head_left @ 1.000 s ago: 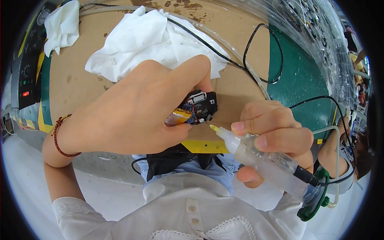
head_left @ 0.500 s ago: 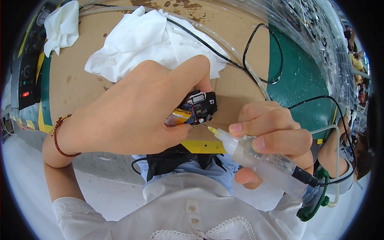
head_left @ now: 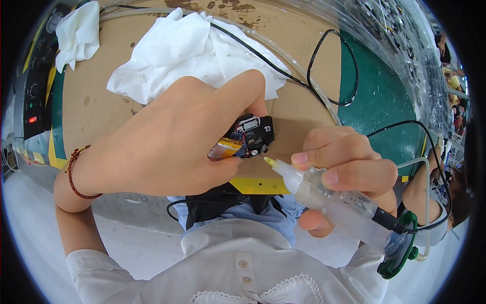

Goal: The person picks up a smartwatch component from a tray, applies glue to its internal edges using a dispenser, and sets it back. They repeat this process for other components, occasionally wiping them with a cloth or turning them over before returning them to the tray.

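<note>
Pinched between the thumb and fingers of my left hand (head_left: 187, 134) is a small black electronic module (head_left: 259, 133) with a circuit board and a piece wrapped in yellow tape (head_left: 227, 148). My right hand (head_left: 349, 164) is wrapped round a cloudy dispensing syringe (head_left: 336, 202) that has a yellow needle hub (head_left: 270, 161). The syringe lies tilted, its thin needle pointing at the module's lower edge. Whether the needle tip touches the board I cannot tell. A green cap (head_left: 400, 251) closes the syringe's back end, where a clear tube and a black cable run off.
White cloths (head_left: 167, 50) lie on the brown cardboard (head_left: 91, 116) beyond my left hand. A black control box (head_left: 35, 96) with a red light stands at the far left. A black cable (head_left: 253, 50) loops across the table. Clear plastic trays (head_left: 400, 45) are stacked at the back right.
My right hand and the syringe have shifted very slightly to the right, drawing the needle back a little from the module. My left hand and the module stay put.
</note>
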Demonstrator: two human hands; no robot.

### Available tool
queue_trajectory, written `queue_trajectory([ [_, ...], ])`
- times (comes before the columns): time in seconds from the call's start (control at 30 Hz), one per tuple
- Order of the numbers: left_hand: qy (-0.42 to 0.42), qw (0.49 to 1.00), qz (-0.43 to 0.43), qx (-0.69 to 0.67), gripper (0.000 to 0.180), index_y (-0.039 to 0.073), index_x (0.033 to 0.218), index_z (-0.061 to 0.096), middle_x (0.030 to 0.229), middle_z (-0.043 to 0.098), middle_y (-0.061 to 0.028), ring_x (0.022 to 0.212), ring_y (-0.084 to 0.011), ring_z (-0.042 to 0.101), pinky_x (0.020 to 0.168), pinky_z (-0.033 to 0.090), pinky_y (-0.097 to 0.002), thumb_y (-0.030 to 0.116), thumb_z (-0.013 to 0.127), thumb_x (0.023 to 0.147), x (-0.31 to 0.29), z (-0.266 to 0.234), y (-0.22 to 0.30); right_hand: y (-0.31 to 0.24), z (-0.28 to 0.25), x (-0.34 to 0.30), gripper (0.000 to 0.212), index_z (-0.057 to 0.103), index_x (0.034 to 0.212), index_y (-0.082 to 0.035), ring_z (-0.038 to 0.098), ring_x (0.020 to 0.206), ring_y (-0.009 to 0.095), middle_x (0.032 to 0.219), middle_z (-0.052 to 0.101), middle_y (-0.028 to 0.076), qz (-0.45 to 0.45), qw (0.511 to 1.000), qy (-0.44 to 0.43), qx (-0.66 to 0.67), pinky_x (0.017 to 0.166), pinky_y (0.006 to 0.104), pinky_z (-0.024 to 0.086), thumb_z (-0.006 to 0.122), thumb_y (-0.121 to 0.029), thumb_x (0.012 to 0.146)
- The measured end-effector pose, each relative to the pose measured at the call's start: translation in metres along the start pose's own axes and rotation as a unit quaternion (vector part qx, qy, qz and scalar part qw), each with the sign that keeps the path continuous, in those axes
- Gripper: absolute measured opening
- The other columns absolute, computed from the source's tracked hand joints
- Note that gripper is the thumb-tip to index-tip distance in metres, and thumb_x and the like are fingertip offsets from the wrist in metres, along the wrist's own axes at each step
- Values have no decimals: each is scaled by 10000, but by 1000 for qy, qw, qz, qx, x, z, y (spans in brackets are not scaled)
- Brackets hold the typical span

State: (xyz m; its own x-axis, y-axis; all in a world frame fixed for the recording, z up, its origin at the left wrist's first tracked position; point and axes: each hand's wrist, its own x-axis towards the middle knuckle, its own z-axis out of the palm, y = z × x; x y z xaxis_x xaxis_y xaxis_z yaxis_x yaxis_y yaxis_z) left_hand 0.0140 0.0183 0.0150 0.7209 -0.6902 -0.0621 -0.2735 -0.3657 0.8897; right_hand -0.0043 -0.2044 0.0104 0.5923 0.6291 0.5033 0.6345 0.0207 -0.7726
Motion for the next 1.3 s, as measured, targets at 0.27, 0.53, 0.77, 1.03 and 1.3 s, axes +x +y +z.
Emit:
queue_trajectory([
  [0.27, 4, 1000, 4, 2, 389, -2, 970, 439, 726, 623, -66, 544, -75, 522, 444, 375, -188, -38, 647, 642, 0, 1, -1, -1, 2, -3, 448, 396, 903, -36, 518, 631, 228, 775, 576, 184, 1, 1000, 29, 6, 556, 310, 452, 727, -287, 736],
  [0.53, -1, 1000, 1, 6, 391, -3, 969, 438, 728, 625, -70, 541, -78, 524, 444, 379, -190, -34, 649, 641, 0, 0, 0, -2, -1, -1, 439, 398, 901, -35, 519, 639, 232, 795, 578, 189, 7, 1000, -2, 0, 563, 312, 455, 730, -270, 736],
  [0.77, -8, 1000, -6, 7, 395, -4, 972, 437, 731, 625, -72, 544, -82, 526, 445, 381, -194, -32, 647, 639, 0, -2, 1, -2, -3, 0, 443, 402, 905, -33, 523, 644, 226, 796, 580, 188, 13, 1000, -19, 2, 561, 310, 453, 735, -268, 732],
  [1.03, -10, 1000, -7, 3, 404, -3, 977, 435, 720, 617, -67, 544, -80, 515, 445, 378, -194, -40, 645, 634, 0, -1, 0, -2, -1, -1, 438, 402, 914, -35, 522, 653, 231, 809, 584, 191, 17, 1000, -7, 0, 574, 315, 457, 733, -259, 735],
  [1.3, -12, 1000, -10, 1, 407, -4, 977, 437, 711, 610, -68, 537, -81, 509, 446, 378, -194, -41, 645, 629, 0, -1, 1, -3, -2, -1, 432, 404, 915, -38, 521, 649, 230, 813, 587, 187, 20, 1000, -7, 0, 572, 318, 455, 733, -251, 734],
])
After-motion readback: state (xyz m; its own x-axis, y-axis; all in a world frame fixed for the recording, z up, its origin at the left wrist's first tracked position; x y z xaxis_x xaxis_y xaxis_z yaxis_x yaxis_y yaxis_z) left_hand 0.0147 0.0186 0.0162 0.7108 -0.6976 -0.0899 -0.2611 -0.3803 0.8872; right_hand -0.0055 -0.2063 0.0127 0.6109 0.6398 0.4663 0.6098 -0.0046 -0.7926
